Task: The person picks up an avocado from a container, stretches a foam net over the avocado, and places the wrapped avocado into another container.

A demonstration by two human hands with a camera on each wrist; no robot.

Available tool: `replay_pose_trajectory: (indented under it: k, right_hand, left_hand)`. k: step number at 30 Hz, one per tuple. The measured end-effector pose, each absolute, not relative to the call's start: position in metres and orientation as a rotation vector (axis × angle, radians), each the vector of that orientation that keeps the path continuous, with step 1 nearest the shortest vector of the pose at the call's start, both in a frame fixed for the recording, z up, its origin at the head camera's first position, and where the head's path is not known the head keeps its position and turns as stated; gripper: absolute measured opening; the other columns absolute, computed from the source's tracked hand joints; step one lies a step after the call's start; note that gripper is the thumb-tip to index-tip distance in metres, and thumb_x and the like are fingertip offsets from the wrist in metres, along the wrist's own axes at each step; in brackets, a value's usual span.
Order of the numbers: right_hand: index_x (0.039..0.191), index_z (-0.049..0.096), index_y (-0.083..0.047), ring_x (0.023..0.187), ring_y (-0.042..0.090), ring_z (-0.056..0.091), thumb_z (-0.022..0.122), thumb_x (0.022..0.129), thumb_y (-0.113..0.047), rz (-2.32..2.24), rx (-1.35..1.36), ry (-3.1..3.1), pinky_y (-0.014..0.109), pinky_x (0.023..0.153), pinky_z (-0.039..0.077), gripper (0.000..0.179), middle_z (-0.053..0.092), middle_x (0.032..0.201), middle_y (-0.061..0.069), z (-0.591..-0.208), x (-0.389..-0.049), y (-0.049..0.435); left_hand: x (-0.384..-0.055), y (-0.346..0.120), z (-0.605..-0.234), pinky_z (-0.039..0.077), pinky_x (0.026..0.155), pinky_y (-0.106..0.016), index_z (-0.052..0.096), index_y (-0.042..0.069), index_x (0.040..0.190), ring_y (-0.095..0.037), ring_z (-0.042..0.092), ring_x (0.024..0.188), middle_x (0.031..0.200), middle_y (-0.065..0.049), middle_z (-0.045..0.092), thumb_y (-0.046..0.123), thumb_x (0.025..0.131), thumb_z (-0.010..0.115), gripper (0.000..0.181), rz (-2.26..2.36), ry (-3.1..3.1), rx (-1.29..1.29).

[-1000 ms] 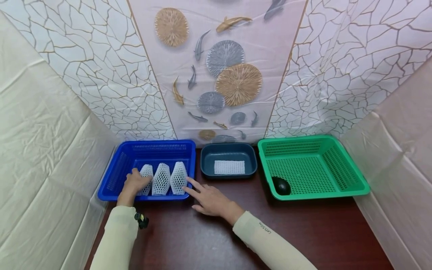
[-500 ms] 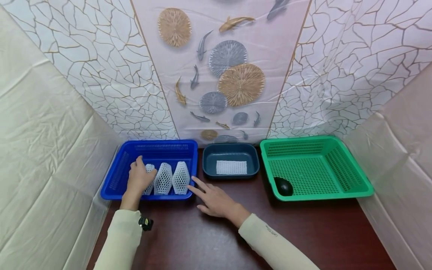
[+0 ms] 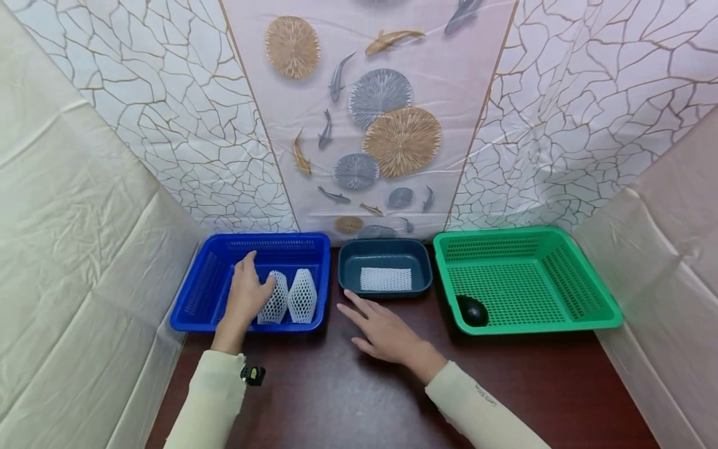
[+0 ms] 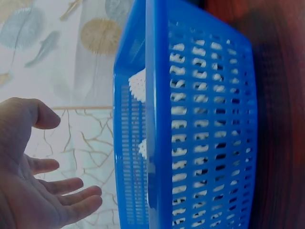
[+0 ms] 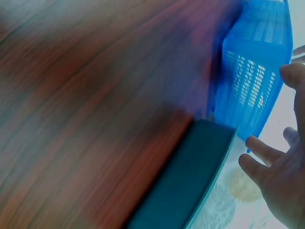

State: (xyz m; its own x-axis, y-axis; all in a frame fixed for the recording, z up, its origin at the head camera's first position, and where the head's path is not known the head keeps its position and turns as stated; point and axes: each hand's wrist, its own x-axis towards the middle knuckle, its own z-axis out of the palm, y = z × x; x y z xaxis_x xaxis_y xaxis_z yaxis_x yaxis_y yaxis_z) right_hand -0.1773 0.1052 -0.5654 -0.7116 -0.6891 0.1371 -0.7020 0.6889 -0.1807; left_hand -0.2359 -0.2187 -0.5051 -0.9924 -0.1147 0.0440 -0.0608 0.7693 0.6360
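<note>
My left hand (image 3: 247, 296) hovers over the blue basket (image 3: 193, 318) with thumb and fingers spread. The left wrist view shows the fingers (image 4: 78, 198) holding nothing, just off the basket's rim. Two upright, white foam-net sleeves, a middle one (image 3: 275, 302) and a right one (image 3: 302, 296), stand in the basket; the thumb overlaps the middle one. A third, at the left, is hidden behind the hand. My right hand (image 3: 387, 333) is over the table with fingers loosely extended, its fingertips near the dark teal tray (image 3: 343, 274). A flat white foam net (image 3: 386, 279) lies in that tray.
A green basket (image 3: 561, 321) stands at the right, a glossy black rounded object (image 3: 473, 310) in its near left corner. Patterned cloth (image 3: 401, 140) hangs behind the containers, and pale fabric walls (image 3: 73, 280) flank the dark red-brown table (image 3: 314, 393).
My left hand has moved right, off the leftmost foam-net sleeve and toward the middle one. My right hand has drawn away from the blue basket's right side toward the tray.
</note>
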Motion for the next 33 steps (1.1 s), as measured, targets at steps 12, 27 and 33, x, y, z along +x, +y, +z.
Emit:
replay_pose_trajectory:
  k: [12,27,33]
  right_hand:
    - [0.163,0.032,-0.018,0.144,0.028,0.048,0.070,0.097,-0.037,0.347,1.001,-2.764,0.046,0.114,0.045,0.078,0.020,0.173,0.008,-0.558,-0.175,0.161]
    - [0.161,0.037,-0.012,0.148,0.034,0.043,0.074,0.095,-0.035,0.284,0.873,-2.752,0.054,0.115,0.043,0.079,0.022,0.171,0.015,-0.541,-0.168,0.225]
    - [0.160,0.038,-0.011,0.149,0.036,0.040,0.077,0.092,-0.033,0.283,0.837,-2.737,0.057,0.114,0.042,0.081,0.026,0.170,0.017,-0.540,-0.169,0.240]
  left_hand:
    - [-0.223,-0.188,-0.505,0.039,0.113,-0.063,0.033,0.007,0.159,-0.045,0.037,0.147,0.161,-0.026,0.033,0.029,0.099,0.064,0.071,-0.979,-2.785,-0.111]
    - [-0.211,-0.156,-0.506,0.041,0.112,-0.062,0.040,0.007,0.156,-0.045,0.043,0.142,0.157,-0.024,0.041,0.023,0.097,0.066,0.066,-0.880,-2.746,-0.324]
    - [-0.205,-0.135,-0.511,0.038,0.116,-0.062,0.044,0.006,0.154,-0.043,0.044,0.144,0.157,-0.022,0.043,0.024,0.098,0.067,0.063,-0.837,-2.743,-0.452]
